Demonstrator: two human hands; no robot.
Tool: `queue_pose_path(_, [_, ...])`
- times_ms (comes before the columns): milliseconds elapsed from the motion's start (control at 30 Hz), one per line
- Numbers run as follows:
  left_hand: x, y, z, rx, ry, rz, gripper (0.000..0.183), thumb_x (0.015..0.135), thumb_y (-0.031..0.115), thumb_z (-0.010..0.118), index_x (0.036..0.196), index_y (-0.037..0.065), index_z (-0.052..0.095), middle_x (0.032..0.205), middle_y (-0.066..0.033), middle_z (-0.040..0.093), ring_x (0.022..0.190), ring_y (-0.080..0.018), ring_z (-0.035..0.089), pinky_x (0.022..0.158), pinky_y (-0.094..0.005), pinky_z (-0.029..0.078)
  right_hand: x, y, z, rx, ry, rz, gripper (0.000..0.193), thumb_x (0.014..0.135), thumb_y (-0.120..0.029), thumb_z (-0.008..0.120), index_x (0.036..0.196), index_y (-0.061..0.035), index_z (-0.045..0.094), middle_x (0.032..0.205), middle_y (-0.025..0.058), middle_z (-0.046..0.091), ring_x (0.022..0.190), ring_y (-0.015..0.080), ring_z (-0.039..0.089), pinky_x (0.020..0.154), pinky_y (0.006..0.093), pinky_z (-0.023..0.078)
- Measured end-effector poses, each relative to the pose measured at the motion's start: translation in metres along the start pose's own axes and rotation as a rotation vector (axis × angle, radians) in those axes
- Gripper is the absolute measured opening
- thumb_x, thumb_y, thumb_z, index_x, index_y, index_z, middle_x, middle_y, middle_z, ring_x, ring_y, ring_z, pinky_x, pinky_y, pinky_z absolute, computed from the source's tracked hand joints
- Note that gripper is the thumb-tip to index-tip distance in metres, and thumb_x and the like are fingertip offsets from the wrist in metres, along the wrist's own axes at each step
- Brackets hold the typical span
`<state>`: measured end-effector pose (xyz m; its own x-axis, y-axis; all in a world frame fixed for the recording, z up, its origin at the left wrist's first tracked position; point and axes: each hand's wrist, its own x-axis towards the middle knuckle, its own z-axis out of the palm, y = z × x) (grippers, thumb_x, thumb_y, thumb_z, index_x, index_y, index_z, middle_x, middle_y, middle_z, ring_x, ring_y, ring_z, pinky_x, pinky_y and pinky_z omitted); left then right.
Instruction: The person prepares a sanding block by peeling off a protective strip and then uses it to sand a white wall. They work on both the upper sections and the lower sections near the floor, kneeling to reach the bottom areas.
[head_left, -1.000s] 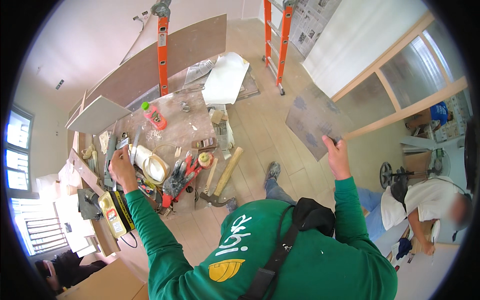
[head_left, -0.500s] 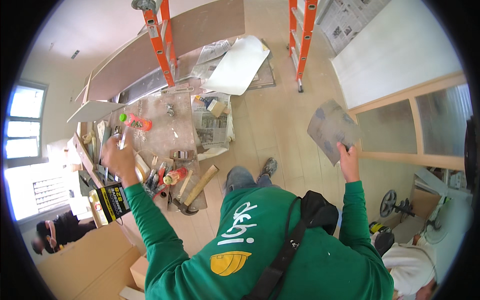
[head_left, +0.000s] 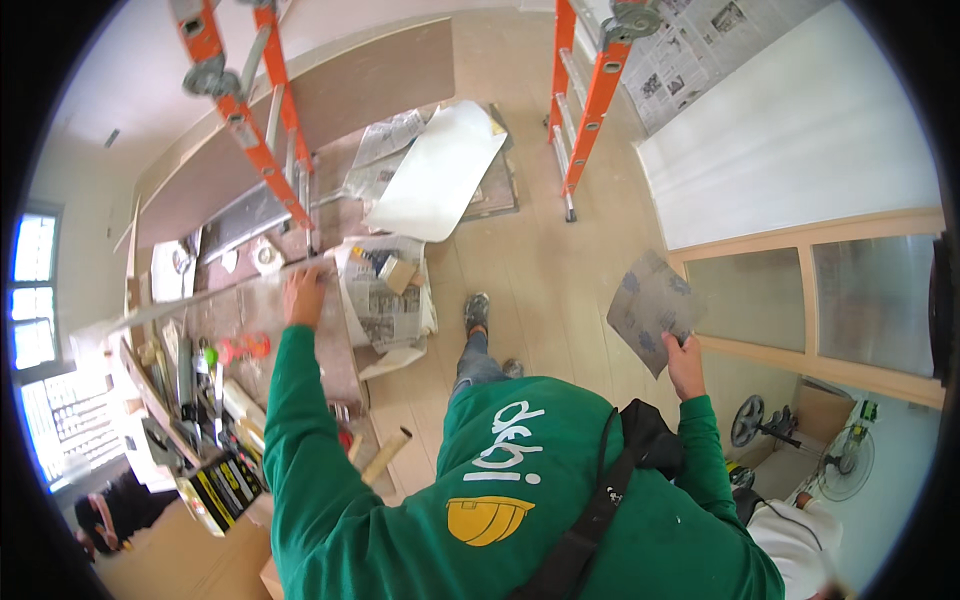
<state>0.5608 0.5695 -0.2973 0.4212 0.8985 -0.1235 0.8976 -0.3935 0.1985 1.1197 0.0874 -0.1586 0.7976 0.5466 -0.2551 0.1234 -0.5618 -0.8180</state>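
My right hand [head_left: 684, 366] pinches one corner of a grey sheet of sandpaper [head_left: 648, 305] with dark patches, held out over the floor. Ahead on the left, my left hand [head_left: 305, 297] has its fingers closed over the end of a thin pale board [head_left: 205, 298], which appears nearly edge-on above the dusty worktop [head_left: 315, 350]. Below the board lie a red bottle with a green cap [head_left: 240, 349] and a wooden-handled hammer [head_left: 386, 455], whose head my left sleeve hides. A wide brush [head_left: 397, 275] rests on newspaper [head_left: 385, 310] beside the worktop.
An orange ladder has legs on the left [head_left: 255, 140] and right [head_left: 590, 120]. Between them, a white sheet [head_left: 440, 170] lies on the floor. Wooden-framed glass panels [head_left: 750, 300] line the right side. A black-and-yellow box [head_left: 222, 490] and a tool-filled tray [head_left: 165, 400] sit at left.
My left hand has moved forward from above the tools to the board's end. The board looks turned more edge-on. My right hand still holds the sandpaper, and my view has shifted.
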Motion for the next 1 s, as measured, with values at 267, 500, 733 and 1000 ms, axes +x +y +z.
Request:
queue_pose_path(267, [-0.023,-0.009,-0.014,0.047,0.142,0.031,0.044,0.088,0.015,0.077,0.130,0.006,0.067,0.127,-0.0194,0.069,0.123,-0.0412,0.062,0.107,-0.0489,0.049,0.096,0.017,0.002,0.018,0.021,0.048,0.035,0.100,-0.022,0.068,0.114,0.0094,0.068,0.107,0.0133,0.075,0.094,0.0216,0.069,0.084,0.0380,0.052])
queue_pose_path(500, [0.062,0.365,-0.009,-1.314,-0.422,0.103,0.075,0.102,0.032,0.072,0.162,0.002,0.037,0.156,-0.0187,0.052,0.143,-0.0307,0.051,0.118,-0.0435,0.042,0.169,-0.107,0.002,0.967,-0.390,0.090,0.047,0.104,-0.013,0.065,0.147,-0.0003,0.052,0.146,0.0103,0.061,0.133,0.0236,0.059,0.113,0.0420,0.048])
queue_pose_path(733, [0.138,0.659,0.007,-1.757,-0.757,0.136,0.049,0.109,0.026,0.060,0.148,-0.002,0.051,0.146,-0.0117,0.061,0.135,-0.0297,0.058,0.113,-0.0446,0.049,0.288,-0.040,-0.042,1.090,-0.369,0.138,0.054,0.105,-0.009,0.062,0.155,-0.0027,0.044,0.154,0.0111,0.055,0.139,0.0257,0.055,0.117,0.0454,0.047])
queue_pose_path(1000, [0.251,0.833,-0.011,-1.907,-0.889,-0.095,0.046,0.109,0.024,0.060,0.149,0.001,0.052,0.146,-0.0114,0.061,0.133,-0.0270,0.060,0.116,-0.0434,0.047,0.436,-0.091,-0.197,0.392,-0.110,-0.391,0.057,0.105,-0.005,0.055,0.160,-0.0044,0.042,0.154,0.0194,0.056,0.141,0.0312,0.056,0.117,0.0402,0.044])
